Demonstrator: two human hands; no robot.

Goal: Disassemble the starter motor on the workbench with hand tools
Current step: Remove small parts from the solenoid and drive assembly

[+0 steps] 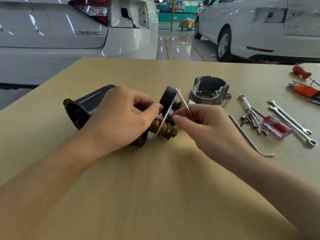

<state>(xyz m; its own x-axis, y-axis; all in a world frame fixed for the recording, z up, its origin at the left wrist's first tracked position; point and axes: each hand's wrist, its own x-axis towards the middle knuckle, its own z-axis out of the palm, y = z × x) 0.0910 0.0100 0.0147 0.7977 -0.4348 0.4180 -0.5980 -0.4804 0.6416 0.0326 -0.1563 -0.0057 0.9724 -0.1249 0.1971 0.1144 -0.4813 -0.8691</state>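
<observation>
Left hand (pixel 119 116) curled over the starter motor (pixel 90 104), right hand (pixel 204 125) pinching a thin pick (pixel 184 103) at its plate (pixel 164 116).

Workbench (pixel 155 179) matt pale wood; motor body (pixel 90 103) glossy blk; wrenches (pixel 292 122) shiny metal.

Starter motor body (pixel 88 103): dark cylindrical casing, lying on its side left of frame centre, open end toward the lower left with internal parts dimly visible.

Armature shaft (pixel 163 129): copper-coloured, ribbed, projecting from the casing toward frame centre, low against the bench.

Thin metal plate (pixel 165 116): pale, tilted, set across the shaft.

Black round component (pixel 168 97): mounted at the plate's upper end.

Aluminium nose housing (pixel 210 91): grey casting, detached, standing open side up, right of centre, apart from the motor.
</observation>
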